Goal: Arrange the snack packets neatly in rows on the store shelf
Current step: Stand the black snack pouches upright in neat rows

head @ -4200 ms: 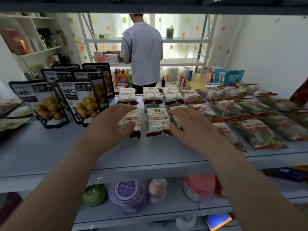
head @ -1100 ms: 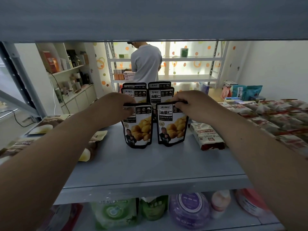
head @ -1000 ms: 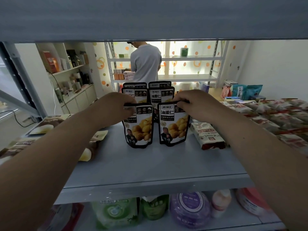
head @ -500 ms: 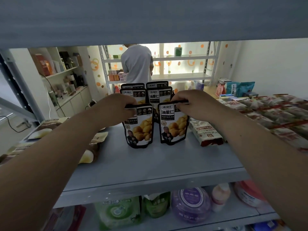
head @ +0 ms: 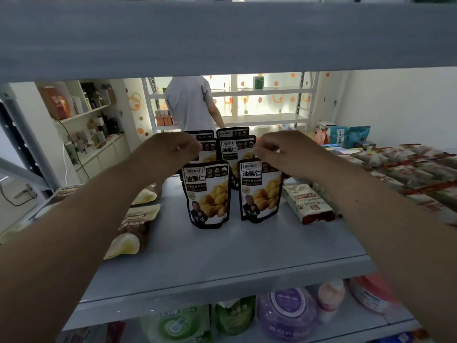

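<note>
Obs.: both grips are over the black nut pouches, mid-depth on the shelf.

- My left grip hangs above and just behind the top of the front left pouch.
- My right grip is placed likewise over the front right pouch, and its underside overlaps that pouch's top right corner.
- The fingers of both curl inward toward the second-row pouches. I cannot tell whether they pinch a pouch top or hold nothing, because the fingertips are turned away from me.

Pouches: three ranks of two, upright, long axis vertical, faces toward me. The front pair stands with a narrow gap between. The left one sits a little nearer me than the right, so I judge the front line not quite square.

Geometry: each front pouch top lies below its grip and slightly toward me, and each grip is nearer its own column. Any correction looks like a short shift along the shelf's depth.

Room:
- Bare shelf runs from the front pair to the front edge.
- A red-and-white packet lies flat to the right, near the front right pouch but apart from it.
- The brown packets on the left lie well apart.
- The upper shelf board caps any lift.

Risk: the pouches are tall and look light, so a nudge at the top could tip one into the rank behind.
</note>
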Demonstrator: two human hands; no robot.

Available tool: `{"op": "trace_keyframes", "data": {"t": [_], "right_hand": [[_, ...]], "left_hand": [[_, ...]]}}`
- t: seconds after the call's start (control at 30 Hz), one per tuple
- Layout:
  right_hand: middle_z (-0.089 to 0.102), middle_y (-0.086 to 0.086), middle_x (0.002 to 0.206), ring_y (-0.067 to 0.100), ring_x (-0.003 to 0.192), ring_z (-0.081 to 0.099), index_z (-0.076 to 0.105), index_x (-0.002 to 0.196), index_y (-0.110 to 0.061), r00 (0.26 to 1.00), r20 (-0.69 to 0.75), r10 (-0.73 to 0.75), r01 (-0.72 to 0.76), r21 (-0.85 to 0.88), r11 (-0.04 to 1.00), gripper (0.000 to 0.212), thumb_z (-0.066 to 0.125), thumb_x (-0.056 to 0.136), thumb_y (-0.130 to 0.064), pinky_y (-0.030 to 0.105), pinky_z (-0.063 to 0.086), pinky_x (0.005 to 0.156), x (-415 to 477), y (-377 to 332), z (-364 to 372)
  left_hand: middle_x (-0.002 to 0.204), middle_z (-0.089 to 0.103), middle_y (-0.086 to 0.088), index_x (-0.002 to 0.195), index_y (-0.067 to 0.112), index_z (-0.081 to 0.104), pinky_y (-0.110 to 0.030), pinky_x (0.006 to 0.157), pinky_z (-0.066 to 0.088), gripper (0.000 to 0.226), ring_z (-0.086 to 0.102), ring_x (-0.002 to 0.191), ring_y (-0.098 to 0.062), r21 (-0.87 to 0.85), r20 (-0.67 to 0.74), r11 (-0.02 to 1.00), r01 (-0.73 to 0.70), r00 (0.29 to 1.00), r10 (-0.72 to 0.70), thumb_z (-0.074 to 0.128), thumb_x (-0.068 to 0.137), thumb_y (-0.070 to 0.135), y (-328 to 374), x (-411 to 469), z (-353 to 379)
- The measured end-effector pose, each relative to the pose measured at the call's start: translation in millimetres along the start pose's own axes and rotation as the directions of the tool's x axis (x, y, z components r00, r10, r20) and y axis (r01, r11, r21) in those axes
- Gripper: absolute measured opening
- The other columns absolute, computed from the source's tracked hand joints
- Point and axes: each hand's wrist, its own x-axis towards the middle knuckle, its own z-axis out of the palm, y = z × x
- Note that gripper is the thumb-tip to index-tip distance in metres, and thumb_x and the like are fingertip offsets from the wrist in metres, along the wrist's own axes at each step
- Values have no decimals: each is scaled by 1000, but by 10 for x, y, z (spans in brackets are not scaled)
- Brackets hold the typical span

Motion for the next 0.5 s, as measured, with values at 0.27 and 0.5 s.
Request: {"op": "trace_keyframes", "data": {"t": [0.27, 0.5], "right_hand": [[68, -5, 94, 16, 89, 62, 70, 104, -19, 998, 53, -33, 38, -82, 996, 22, 55, 96, -33, 31, 48, 77, 641, 225, -127], [69, -1, 96, 19, 88, 63, 69, 104, -20, 986, 126, -112, 139, -229, 963, 20, 59, 91, -31, 37, 53, 79, 1114, 424, 17]], "left_hand": [[90, 63, 15, 101, 32, 63, -25, 68, 50, 11, 62, 81, -3, 132, -41, 989, 60, 998, -55, 59, 92, 36, -288, 480, -15], [103, 54, 5, 117, 17, 61, -25, 75, 41, 31, 56, 95, -15, 309, 6, 950, -51, 999, 51, 66, 88, 26, -396, 831, 204]]}}
